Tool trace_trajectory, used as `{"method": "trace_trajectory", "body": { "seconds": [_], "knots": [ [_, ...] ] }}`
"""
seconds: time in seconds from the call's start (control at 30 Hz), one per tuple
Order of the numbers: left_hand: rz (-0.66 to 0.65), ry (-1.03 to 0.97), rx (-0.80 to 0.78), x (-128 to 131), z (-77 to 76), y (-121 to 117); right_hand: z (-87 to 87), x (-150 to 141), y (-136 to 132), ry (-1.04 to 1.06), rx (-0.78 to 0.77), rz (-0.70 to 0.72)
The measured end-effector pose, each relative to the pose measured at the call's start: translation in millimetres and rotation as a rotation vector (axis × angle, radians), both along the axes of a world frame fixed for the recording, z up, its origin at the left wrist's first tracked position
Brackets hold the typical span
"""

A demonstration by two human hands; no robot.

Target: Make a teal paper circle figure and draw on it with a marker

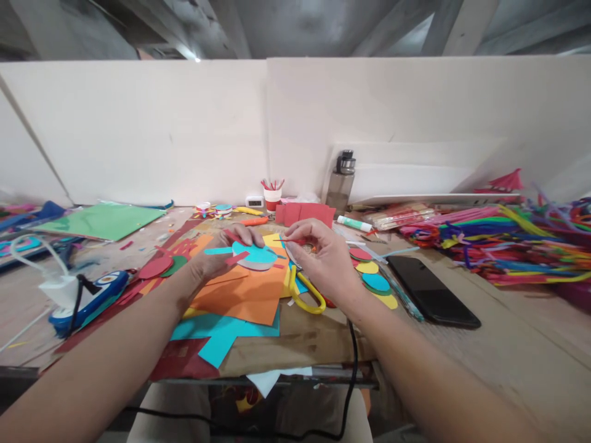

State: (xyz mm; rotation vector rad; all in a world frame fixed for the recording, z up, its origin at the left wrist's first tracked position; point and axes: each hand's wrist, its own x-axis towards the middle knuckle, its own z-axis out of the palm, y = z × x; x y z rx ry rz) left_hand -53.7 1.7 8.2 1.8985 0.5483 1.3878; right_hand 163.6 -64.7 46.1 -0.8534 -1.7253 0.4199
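My left hand (213, 261) is closed around the edge of a light-blue paper disc (255, 253) with a white layer beneath it. Red and blue paper strips stick out from the disc's sides. Between thumb and forefinger, my right hand (323, 255) pinches a thin red paper strip (290, 240), just right of the disc. Yellow-handled scissors (308, 301) lie below my right hand, their blades partly hidden. Under the disc are orange paper sheets (249, 295) and blue paper (221, 335). Red and green paper circles (157, 266) lie left of my left hand.
Coloured paper circles (376, 282) and a black phone (431, 289) lie to the right. Farther right is a heap of pipe cleaners (480, 240). A bottle (340, 184), glue stick (354, 223) and paper cup (272, 199) stand or lie behind. At left sits a power strip (90, 304).
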Motion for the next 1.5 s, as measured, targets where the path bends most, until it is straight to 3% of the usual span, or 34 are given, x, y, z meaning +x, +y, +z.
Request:
{"method": "trace_trajectory", "body": {
  "seconds": [0.1, 0.2, 0.53, 0.83, 1.17, 1.33, 1.5],
  "knots": [
    [-0.232, -0.089, -0.247, -1, 3.2, -2, -1.1, 0, -3, -0.033, 0.079, 0.028],
    [-0.287, -0.119, -0.341, 0, 5.3, -5, -2.3, -1, -5, -0.058, 0.133, 0.040],
    [-0.303, -0.285, -0.334, 7, 11.1, -9, -3.0, -3, -6, -0.091, 0.203, 0.078],
    [-0.222, -0.325, -0.404, 12, 15.3, -15, -1.6, -6, -9, -0.085, 0.166, 0.080],
    [-0.264, -0.347, -0.449, 6, 6.2, -10, -3.4, -7, -10, -0.094, 0.169, 0.083],
    [-0.261, -0.312, -0.475, 7, 5.3, -6, -5.1, -7, -7, -0.066, 0.052, 0.057],
    [-0.191, -0.383, -0.550, 14, 8.4, -5, -9.1, -7, 3, 0.070, -0.243, 0.054]
  ]
}}
